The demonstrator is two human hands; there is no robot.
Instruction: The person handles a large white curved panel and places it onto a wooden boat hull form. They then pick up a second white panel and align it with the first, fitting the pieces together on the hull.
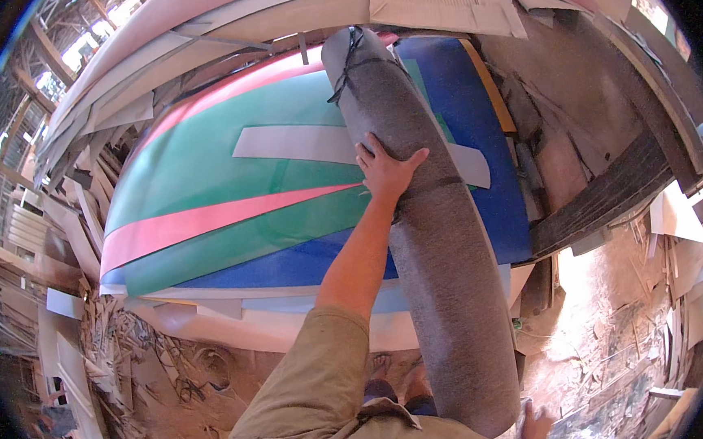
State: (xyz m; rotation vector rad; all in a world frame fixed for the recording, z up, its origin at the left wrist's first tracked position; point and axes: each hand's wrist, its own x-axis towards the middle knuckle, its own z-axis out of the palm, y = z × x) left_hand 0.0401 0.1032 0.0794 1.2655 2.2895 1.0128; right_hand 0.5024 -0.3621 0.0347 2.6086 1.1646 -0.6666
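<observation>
A long grey roll of carpet-like material slants from the far middle of the sheet stack down to my body. Dark ties bind its far end, and another dark band crosses it near the middle. My left hand rests on top of the roll with its fingers spread and the thumb out to the right. Low at the right, beside the near end of the roll, my right hand shows in part, its fingers stretched out. Whether the right hand bears any of the roll's weight is hidden.
Under the roll lie stacked green, pink and blue sheets, with a loose white strip across them. More sheets are piled at the back. Scraps litter the floor. A dark wooden beam stands right.
</observation>
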